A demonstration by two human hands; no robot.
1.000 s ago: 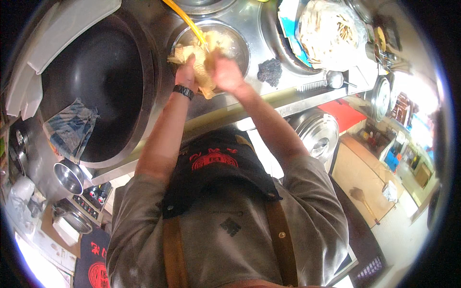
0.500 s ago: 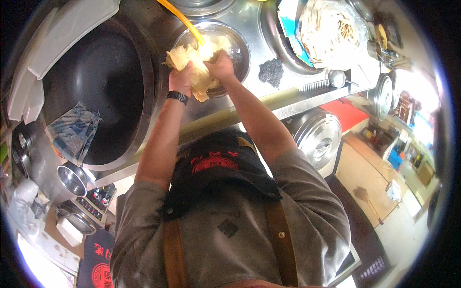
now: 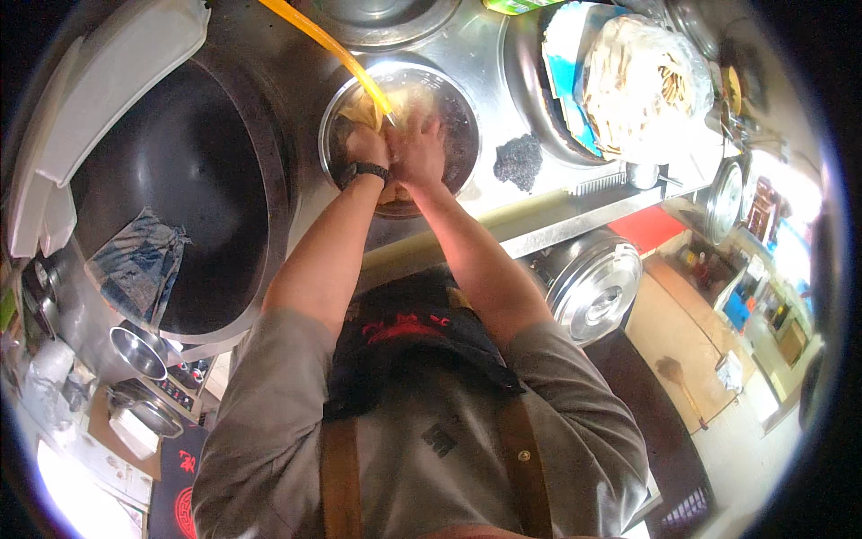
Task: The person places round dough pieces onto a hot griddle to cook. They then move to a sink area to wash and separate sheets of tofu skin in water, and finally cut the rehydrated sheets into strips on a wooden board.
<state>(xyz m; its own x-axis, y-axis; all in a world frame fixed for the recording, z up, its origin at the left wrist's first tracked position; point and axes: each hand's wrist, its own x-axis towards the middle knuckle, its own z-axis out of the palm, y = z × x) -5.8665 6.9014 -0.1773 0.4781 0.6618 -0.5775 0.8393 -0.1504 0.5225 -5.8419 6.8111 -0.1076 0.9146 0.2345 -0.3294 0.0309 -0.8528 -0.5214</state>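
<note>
A round metal bowl (image 3: pixel 475 135) stands on the steel counter, holding pale yellow, wrinkled sheets (image 3: pixel 363 110) of a kind I cannot make out. My left hand (image 3: pixel 366 148), with a dark watch at the wrist, reaches down among the sheets, its fingers mostly hidden. Beside it, my right hand (image 3: pixel 418 151) lies on the sheets, back up, fingers stretched and slightly blurred. The end of a yellow hose (image 3: pixel 337 52) hangs over the bowl, just above and between my hands.
Left of the bowl sits a large black wok (image 3: pixel 180 171) with a blue patterned cloth (image 3: pixel 139 260) on its near edge. A plastic bag of pale strips (image 3: pixel 642 85) stands at right. Black scouring mesh (image 3: pixel 518 163) lies on the counter. A lidded pot (image 3: pixel 594 287) stands below the counter edge.
Both hands have gone down into the bowl with the sheets, which were held up over it under the hose. My right hand's fingers have stretched out.
</note>
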